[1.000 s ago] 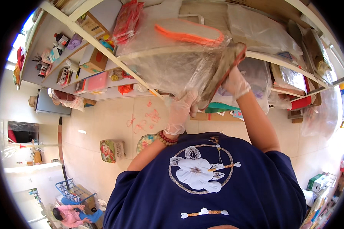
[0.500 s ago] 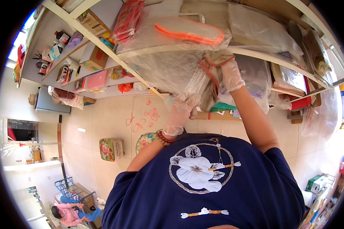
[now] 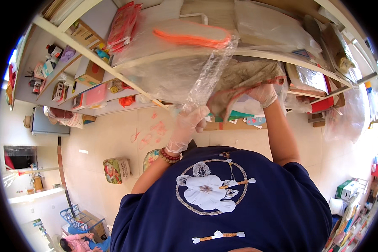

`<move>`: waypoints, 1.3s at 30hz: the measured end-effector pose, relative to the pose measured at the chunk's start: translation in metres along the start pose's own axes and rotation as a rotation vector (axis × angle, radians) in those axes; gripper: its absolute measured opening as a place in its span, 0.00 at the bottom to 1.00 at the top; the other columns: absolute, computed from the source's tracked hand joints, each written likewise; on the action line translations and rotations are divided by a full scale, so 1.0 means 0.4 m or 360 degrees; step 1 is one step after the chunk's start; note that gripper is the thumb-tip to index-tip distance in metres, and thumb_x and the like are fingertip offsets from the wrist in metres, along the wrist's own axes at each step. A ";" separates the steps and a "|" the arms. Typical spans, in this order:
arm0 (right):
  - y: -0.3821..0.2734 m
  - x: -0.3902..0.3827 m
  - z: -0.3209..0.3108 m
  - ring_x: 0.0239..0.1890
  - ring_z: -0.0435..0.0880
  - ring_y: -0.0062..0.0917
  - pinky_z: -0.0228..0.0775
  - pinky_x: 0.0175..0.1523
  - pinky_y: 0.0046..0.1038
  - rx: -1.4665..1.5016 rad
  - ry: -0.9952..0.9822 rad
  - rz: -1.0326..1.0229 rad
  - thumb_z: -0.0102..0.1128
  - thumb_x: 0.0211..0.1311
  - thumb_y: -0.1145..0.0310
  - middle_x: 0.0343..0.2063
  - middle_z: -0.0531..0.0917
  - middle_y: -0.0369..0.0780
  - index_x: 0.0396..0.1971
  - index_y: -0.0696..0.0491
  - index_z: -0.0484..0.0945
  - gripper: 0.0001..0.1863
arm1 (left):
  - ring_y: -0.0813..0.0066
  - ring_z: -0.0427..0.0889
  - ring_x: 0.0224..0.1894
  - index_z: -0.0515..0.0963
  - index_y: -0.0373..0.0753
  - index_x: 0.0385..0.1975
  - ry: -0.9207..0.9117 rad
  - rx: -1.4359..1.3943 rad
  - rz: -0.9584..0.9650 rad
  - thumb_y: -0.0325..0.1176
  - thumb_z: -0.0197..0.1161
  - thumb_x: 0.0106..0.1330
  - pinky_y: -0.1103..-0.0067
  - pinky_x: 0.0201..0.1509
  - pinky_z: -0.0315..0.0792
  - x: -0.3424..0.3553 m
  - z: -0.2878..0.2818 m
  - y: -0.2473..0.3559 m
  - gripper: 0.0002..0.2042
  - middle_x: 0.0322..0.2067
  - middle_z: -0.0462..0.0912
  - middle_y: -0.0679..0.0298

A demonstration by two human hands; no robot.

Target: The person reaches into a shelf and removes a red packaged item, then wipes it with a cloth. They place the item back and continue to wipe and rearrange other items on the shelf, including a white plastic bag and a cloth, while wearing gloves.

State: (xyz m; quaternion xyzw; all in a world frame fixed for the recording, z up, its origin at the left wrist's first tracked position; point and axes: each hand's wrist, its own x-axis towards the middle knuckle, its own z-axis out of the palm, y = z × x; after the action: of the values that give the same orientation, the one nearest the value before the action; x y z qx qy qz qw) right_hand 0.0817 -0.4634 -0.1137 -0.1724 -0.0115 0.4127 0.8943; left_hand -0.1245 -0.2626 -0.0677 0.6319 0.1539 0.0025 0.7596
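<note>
My left hand (image 3: 189, 126), in a clear glove, is closed on the lower end of a crinkled, clear plastic film (image 3: 206, 75) hanging from the shelf. My right hand (image 3: 261, 95), also gloved, grips a grey-brown cloth (image 3: 245, 75) with a red edge; its fingers are partly hidden under it. The cloth droops to just right of my left hand. Above them, a flat pale piece with a bright orange edge (image 3: 191, 38) lies in plastic on the plastic-covered shelf (image 3: 269, 26).
Shelving (image 3: 84, 49) at left holds boxes, bottles and pink packs. More plastic sheets (image 3: 342, 115) hang at right. On the tiled floor are a flowered bin (image 3: 115, 170) and red markings. A person (image 3: 80, 242) in pink sits at lower left beside a blue trolley (image 3: 75, 216).
The cloth, bunched half a second ago, is now spread out and farther right. My right hand has moved right and down; my left hand is slightly lower and left. The view has shifted a little.
</note>
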 end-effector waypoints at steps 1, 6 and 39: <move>-0.009 -0.010 -0.046 0.62 0.61 0.41 0.51 0.65 0.47 0.0005 -0.0149 0.0003 0.40 0.63 0.46 0.60 0.64 0.45 0.60 0.56 0.59 0.33 | 0.84 0.68 0.16 0.75 0.38 0.19 -0.0030 0.0006 -0.0010 0.45 0.59 0.60 0.85 0.21 0.62 0.001 0.002 0.006 0.16 0.13 0.71 0.69; 0.001 -0.054 -0.097 0.58 0.67 0.37 0.58 0.62 0.44 -0.0119 -0.0045 -0.0230 0.43 0.62 0.46 0.56 0.69 0.43 0.57 0.54 0.64 0.31 | 0.83 0.69 0.18 0.74 0.34 0.33 -0.0145 0.0083 0.0064 0.45 0.55 0.63 0.84 0.23 0.66 0.001 -0.012 -0.007 0.16 0.16 0.71 0.67; 0.050 -0.224 0.026 0.52 0.71 0.24 0.64 0.58 0.29 -0.0711 0.0297 -0.0604 0.54 0.61 0.54 0.50 0.72 0.36 0.54 0.52 0.66 0.25 | 0.77 0.78 0.31 0.74 0.38 0.30 -0.0363 0.1370 0.1445 0.31 0.64 0.55 0.80 0.36 0.72 0.169 0.375 0.126 0.07 0.31 0.78 0.67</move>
State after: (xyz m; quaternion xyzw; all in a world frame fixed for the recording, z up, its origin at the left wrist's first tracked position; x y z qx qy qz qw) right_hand 0.0064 -0.5146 -0.0993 -0.3966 -0.0517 0.2080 0.8926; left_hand -0.0149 -0.3828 -0.0117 0.8792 -0.2240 0.1949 0.3726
